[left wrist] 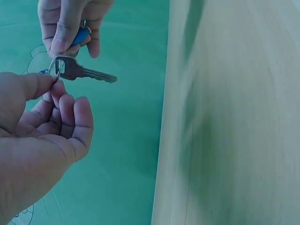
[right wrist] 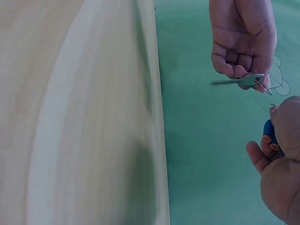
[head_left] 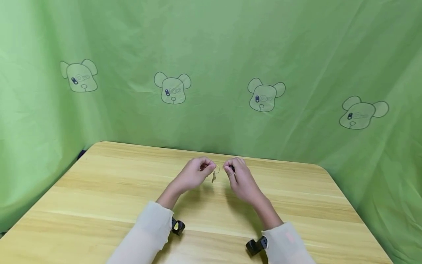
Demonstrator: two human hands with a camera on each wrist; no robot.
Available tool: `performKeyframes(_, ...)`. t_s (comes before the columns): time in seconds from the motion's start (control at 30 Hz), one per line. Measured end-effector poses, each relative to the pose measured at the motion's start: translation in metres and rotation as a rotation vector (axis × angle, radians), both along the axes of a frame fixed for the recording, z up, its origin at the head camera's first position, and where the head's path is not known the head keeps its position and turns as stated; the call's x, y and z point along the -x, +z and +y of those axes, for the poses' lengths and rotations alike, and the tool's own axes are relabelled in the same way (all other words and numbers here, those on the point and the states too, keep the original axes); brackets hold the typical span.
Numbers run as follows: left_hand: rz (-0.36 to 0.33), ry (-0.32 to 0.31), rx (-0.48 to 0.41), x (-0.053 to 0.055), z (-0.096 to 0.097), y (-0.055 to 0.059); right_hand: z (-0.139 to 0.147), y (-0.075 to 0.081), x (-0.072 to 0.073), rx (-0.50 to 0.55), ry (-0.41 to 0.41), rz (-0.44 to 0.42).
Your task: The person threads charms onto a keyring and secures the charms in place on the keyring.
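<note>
Above the far part of the table, my left hand (head_left: 194,174) pinches a thin metal key ring (head_left: 218,169) between thumb and forefinger. A metal key (left wrist: 86,73) hangs from that ring, its toothed blade pointing down to the table. Close across from it, my right hand (head_left: 242,179) holds a small blue piece (right wrist: 268,129) with orange parts; fingers hide most of it, so I cannot tell its kind. A bit of metal shows at the right fingertips, a short gap from the ring in the head view.
Both hands are over a light wood-grain table (head_left: 108,190) with rounded far corners. Behind it hangs a green curtain (head_left: 214,47) printed with bear heads. Black wrist cameras (head_left: 178,227) sit at the pale sleeves (head_left: 145,231).
</note>
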State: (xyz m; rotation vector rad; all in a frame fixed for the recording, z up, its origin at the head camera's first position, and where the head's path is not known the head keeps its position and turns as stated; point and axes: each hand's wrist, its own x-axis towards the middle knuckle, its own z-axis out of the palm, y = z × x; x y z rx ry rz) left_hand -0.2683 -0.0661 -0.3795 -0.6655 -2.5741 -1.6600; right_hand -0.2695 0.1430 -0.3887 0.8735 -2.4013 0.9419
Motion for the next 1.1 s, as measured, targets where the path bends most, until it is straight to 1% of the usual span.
performKeyframes(0.07, -0.016, 0.007, -0.035, -0.002, 0.0, 0.0, -0.001, 0.001, -0.002, 0.004, 0.003, 0.004)
performKeyframes(0.2, -0.042, 0.034, -0.102, -0.006, -0.001, 0.0, -0.004, 0.004, -0.004, 0.014, 0.03, 0.04)
performKeyframes(0.37, -0.064, 0.071, -0.154, -0.009, -0.001, 0.003, -0.006, 0.009, -0.007, 0.018, 0.049, 0.127)
performKeyframes(0.5, -0.102, 0.089, -0.202, -0.012, 0.001, 0.007, -0.006, 0.013, -0.01, 0.012, 0.054, 0.181)
performKeyframes(0.57, -0.14, 0.088, -0.25, -0.012, 0.002, 0.009, -0.007, 0.014, -0.012, 0.01, 0.06, 0.196)
performKeyframes(0.7, -0.229, 0.073, -0.351, -0.014, 0.005, 0.014, -0.007, 0.016, -0.014, 0.017, 0.069, 0.212)
performKeyframes(0.8, -0.285, 0.066, -0.401, -0.015, 0.008, 0.017, -0.007, 0.015, -0.014, 0.022, 0.068, 0.23)
performKeyframes(0.97, -0.343, 0.062, -0.46, -0.016, 0.01, 0.02, -0.006, 0.016, -0.015, 0.039, 0.065, 0.204)
performKeyframes(1.1, -0.366, 0.048, -0.488, -0.018, 0.011, 0.022, -0.004, 0.016, -0.015, 0.051, 0.058, 0.177)
